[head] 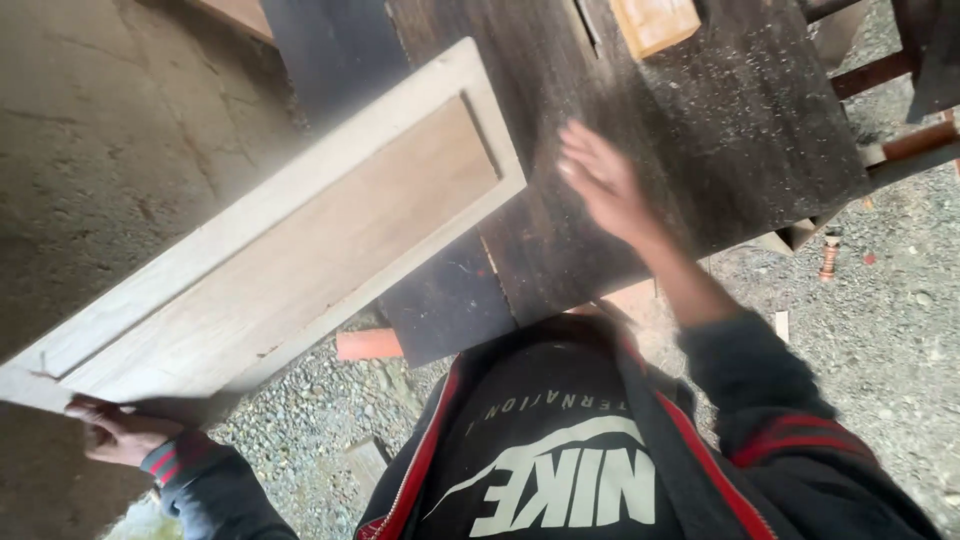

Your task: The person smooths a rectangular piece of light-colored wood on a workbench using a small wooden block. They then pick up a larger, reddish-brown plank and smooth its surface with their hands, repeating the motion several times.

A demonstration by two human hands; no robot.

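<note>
Hold: our left hand [120,432] has its fingers closed on the near end of the pale framed wooden panel [290,245] | Right hand [600,180] open, blurred, over the dark dusty desk [720,130] | Place: panel tilted, its far end over the desk edge | Progress: we judge the panel lifted, not laid flat | Look: light frame, browner recessed centre.

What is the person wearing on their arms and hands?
Both arms wear a dark jacket with red stripes. The left sleeve ends in a striped red and dark cuff at the wrist. The right sleeve is pushed up, leaving the forearm bare. The left hand and right hand wear no gloves.
</note>
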